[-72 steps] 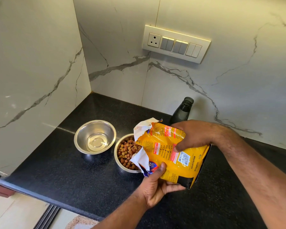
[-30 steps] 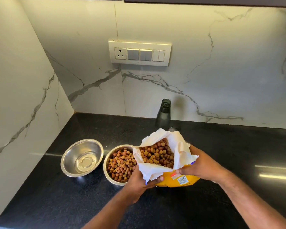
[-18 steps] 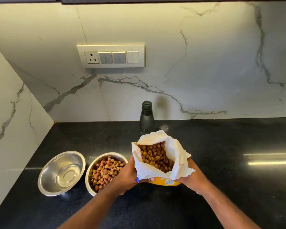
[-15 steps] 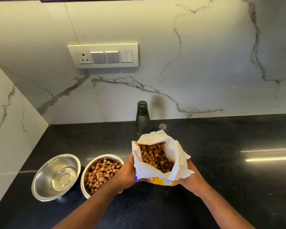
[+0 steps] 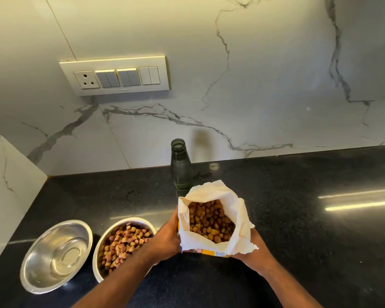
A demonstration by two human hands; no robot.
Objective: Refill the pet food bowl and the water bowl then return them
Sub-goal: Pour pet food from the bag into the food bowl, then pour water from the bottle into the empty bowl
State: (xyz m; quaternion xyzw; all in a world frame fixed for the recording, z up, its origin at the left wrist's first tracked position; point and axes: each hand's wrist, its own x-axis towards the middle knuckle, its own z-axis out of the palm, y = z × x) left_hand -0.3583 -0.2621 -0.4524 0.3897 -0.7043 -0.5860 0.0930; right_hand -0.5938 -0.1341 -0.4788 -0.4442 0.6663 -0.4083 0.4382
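Presently, head view: we hold the open food bag (image 5: 213,221) upright, left hand (image 5: 167,238) and right hand (image 5: 252,252) with fingers clamped on its sides. Food bowl (image 5: 120,243), filled, and water bowl (image 5: 56,255) sit together on the tabletop (image 5: 298,230); bottle (image 5: 181,167) stands behind.

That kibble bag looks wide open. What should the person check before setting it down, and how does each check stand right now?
1. Bag upright, mouth facing up: ok.
2. Left hand and right hand grip its sides: ok.
3. Food bowl holds kibble: ok.
4. Water bowl holds water: ok, shallow.
5. Bottle standing behind the bag, uncapped: ok, but close.
6. Bag resting on the counter: cannot tell.
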